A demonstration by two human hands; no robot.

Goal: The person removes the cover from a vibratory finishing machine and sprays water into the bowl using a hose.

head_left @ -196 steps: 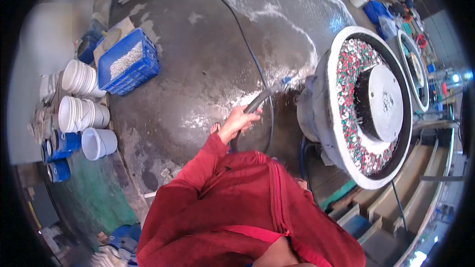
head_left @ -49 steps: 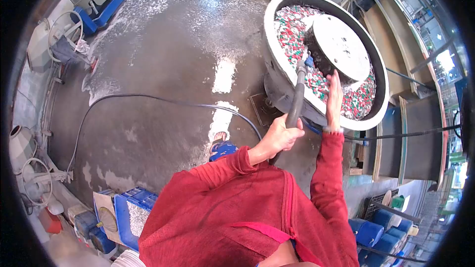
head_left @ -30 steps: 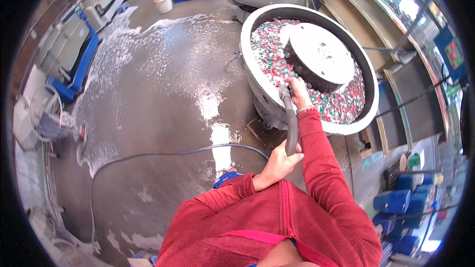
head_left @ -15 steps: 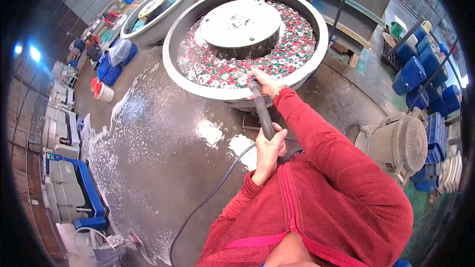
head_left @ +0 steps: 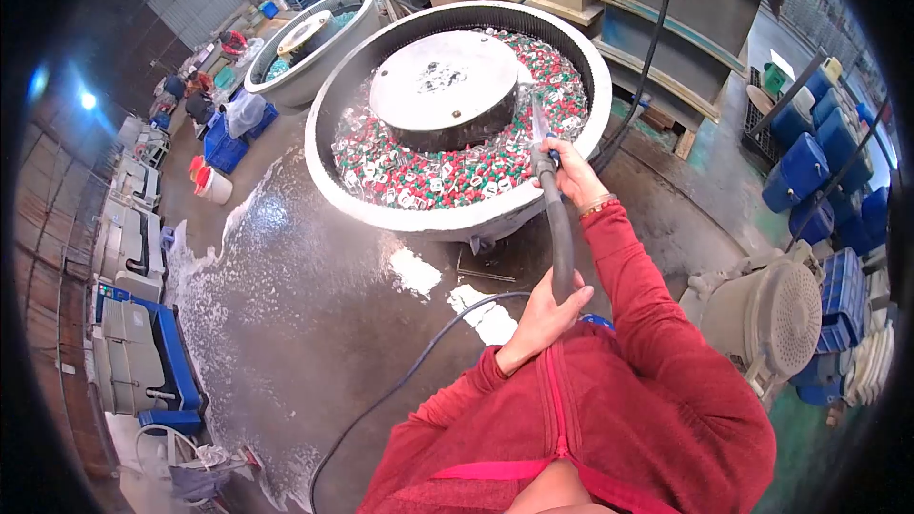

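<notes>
A dark hose (head_left: pixel 560 228) runs up from my body to a nozzle over the near right rim of a large round tub (head_left: pixel 438 219). My left hand (head_left: pixel 547 317) is wrapped round the hose near my chest. At the nozzle end, my right hand (head_left: pixel 574 171) is closed round the blue fitting. Water sprays from the nozzle into the tub. Small red, green and white pieces (head_left: pixel 457 176) fill the ring around the tub's raised centre disc (head_left: pixel 443 81).
A second round tub (head_left: pixel 328 62) stands behind on the left. Blue crates (head_left: pixel 226 148) and a white bucket (head_left: pixel 214 187) are beyond the wet floor (head_left: pixel 314 324). Blue barrels (head_left: pixel 798 167) and a perforated drum (head_left: pixel 785 309) stand at the right. Wooden-edged troughs (head_left: pixel 657 57) are behind.
The view has turned toward the tub. My right hand, off the hose earlier, has taken hold of the nozzle end and moved rightward along the tub's rim. The spray now enters the tub.
</notes>
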